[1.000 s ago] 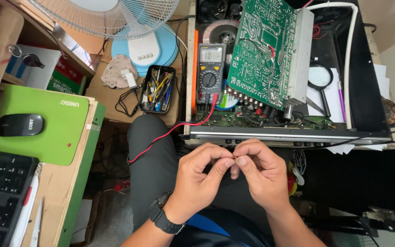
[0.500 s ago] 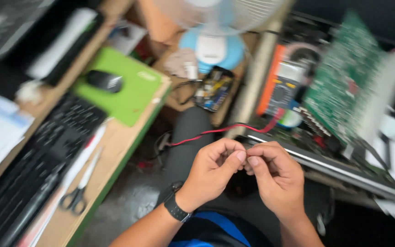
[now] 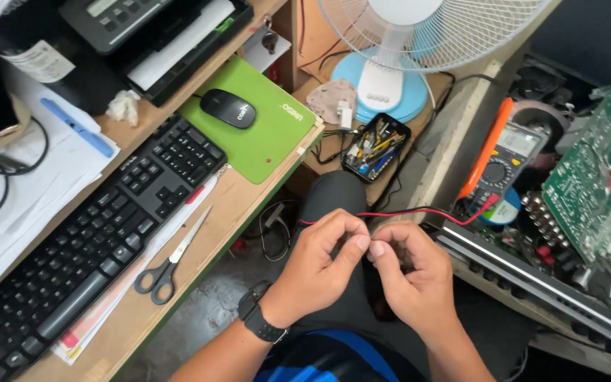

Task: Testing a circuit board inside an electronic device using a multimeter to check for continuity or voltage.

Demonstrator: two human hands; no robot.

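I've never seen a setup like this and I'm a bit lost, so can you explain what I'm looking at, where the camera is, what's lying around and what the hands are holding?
The camera sits on a person's head and looks down at their own lap and hands. The left hand, which wears a black wristwatch, and the right hand meet fingertip to fingertip, pinching the end of a thin red wire. That wire leads right toward an orange multimeter beside a green circuit board in an opened device. On the wooden desk at left lie a black keyboard, scissors and a black mouse on a green pad. Behind stand a white and blue fan and a small tray of tools.
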